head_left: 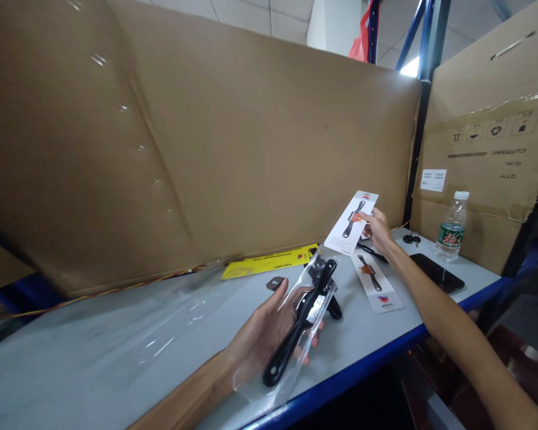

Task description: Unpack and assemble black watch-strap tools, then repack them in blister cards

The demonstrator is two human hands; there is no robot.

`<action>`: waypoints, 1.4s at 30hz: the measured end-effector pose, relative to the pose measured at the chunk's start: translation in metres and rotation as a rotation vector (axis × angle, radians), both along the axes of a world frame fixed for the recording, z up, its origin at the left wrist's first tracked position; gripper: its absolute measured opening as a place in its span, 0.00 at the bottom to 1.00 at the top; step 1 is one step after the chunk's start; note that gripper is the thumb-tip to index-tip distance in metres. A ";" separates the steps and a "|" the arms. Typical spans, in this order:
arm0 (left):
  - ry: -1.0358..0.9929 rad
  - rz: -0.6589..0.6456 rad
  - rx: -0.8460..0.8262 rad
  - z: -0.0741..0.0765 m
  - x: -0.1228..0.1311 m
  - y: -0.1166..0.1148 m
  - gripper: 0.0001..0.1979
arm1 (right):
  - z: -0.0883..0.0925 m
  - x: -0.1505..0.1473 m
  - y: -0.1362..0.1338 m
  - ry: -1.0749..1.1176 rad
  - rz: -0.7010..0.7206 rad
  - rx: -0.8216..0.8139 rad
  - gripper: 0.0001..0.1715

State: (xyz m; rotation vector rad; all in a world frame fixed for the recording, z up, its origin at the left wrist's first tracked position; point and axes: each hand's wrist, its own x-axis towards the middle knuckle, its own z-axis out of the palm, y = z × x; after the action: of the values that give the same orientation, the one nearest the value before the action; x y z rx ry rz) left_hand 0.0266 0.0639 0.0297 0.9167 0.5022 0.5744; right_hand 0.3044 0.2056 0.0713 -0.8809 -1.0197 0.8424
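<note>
A black two-handled tool (302,316) lies in a clear plastic bag across the palm of my left hand (269,325), whose fingers curl up around its far side. My right hand (375,230) pinches the edge of a white printed card (350,224) that shows a picture of the same kind of tool, held tilted above the table. Below it, another printed card (377,283) lies on the table. Behind my left hand, partly hidden by the bag, another black tool (335,309) rests on the tabletop.
Yellow printed sheets (269,263) lie against the cardboard wall (251,149), near a small dark metal plate (275,283). Clear plastic bags (161,328) cover the table's left. At the right are a phone (437,272), keys (411,238) and a water bottle (452,230).
</note>
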 end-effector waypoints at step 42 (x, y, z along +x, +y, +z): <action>-0.103 -0.086 0.023 -0.003 -0.005 0.001 0.25 | -0.009 -0.007 0.006 -0.022 -0.057 0.041 0.12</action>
State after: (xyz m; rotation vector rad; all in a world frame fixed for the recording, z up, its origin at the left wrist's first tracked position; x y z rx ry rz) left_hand 0.0214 0.0654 0.0262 0.9214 0.3628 0.5472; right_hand 0.2978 0.2117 0.0622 -0.8819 -1.0234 0.7627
